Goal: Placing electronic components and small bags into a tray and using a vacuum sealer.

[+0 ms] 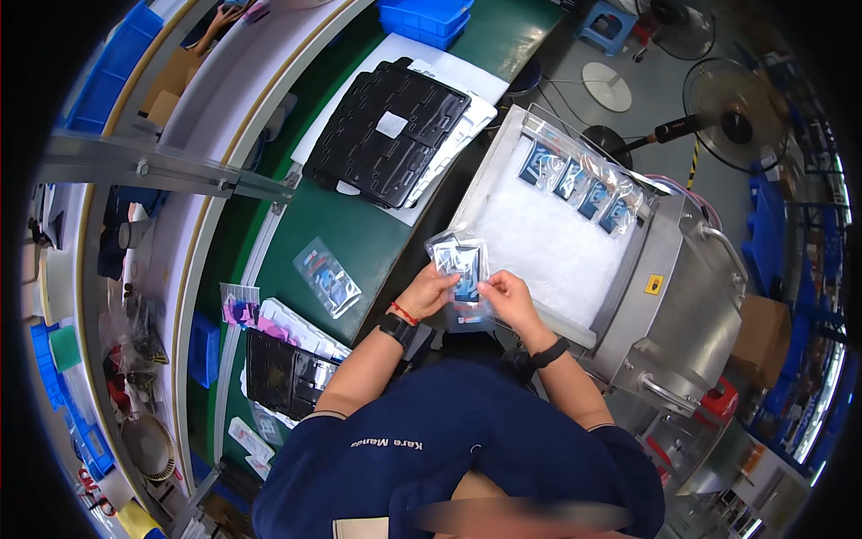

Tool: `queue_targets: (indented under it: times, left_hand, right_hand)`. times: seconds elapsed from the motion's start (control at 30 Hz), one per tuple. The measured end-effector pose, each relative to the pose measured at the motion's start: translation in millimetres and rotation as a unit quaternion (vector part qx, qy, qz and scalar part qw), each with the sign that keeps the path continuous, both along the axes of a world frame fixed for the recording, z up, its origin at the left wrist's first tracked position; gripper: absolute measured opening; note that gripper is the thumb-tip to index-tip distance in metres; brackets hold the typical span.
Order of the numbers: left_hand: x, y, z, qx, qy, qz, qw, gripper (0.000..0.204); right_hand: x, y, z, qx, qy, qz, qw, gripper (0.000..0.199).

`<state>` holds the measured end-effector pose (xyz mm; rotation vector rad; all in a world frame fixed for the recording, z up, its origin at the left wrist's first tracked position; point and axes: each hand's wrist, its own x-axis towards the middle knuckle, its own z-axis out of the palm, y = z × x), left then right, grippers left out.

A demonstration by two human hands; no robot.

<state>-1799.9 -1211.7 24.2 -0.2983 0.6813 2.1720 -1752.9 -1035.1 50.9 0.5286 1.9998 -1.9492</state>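
My left hand point(429, 292) grips the left side of a clear plastic pouch point(464, 262) with a blue and dark flat item inside. On its other side, my right hand point(510, 299) pinches the pouch's edge. Both hands hold it in front of my body, by the near left corner of a steel chamber machine, apparently a vacuum sealer point(682, 296). Several similar pouches point(575, 182) lie in a row along the far side of the machine's white bed point(548, 247). Another filled pouch point(329, 278) rests on the green bench to my left.
Black moulded trays point(386, 135) are stacked on white foam on the green bench point(359, 238). Nearer stands another black tray point(285, 373), beside a bag of pink pieces point(240, 307). Blue bins point(426, 18) sit at the far end. A pedestal fan point(736, 121) stands beyond the machine.
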Motion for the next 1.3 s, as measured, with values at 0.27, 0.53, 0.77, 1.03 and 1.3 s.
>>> queue_targets:
  times: [0.27, 0.53, 0.77, 1.03, 1.3]
  left_hand:
    - [0, 4, 6, -0.053, 0.044, -0.035, 0.997, 0.040]
    - [-1, -2, 25, -0.191, 0.114, -0.040, 0.974, 0.025]
    - [-8, -5, 29, -0.311, 0.291, -0.123, 0.896, 0.021]
    - [-8, 3, 67, -0.496, 0.385, -0.042, 0.777, 0.028]
    - [-20, 13, 34, -0.425, 0.342, 0.040, 0.837, 0.025]
  right_hand:
    - [-6, 9, -1, -0.038, 0.006, 0.033, 0.999, 0.012]
    - [-13, 2, 23, 0.238, 0.123, -0.021, 0.963, 0.040]
    - [-45, 14, 54, 0.326, 0.331, 0.295, 0.835, 0.050]
    - [-17, 16, 6, 0.203, 0.127, 0.038, 0.970, 0.044]
    - [-11, 4, -20, -0.048, -0.025, -0.025, 0.998, 0.048]
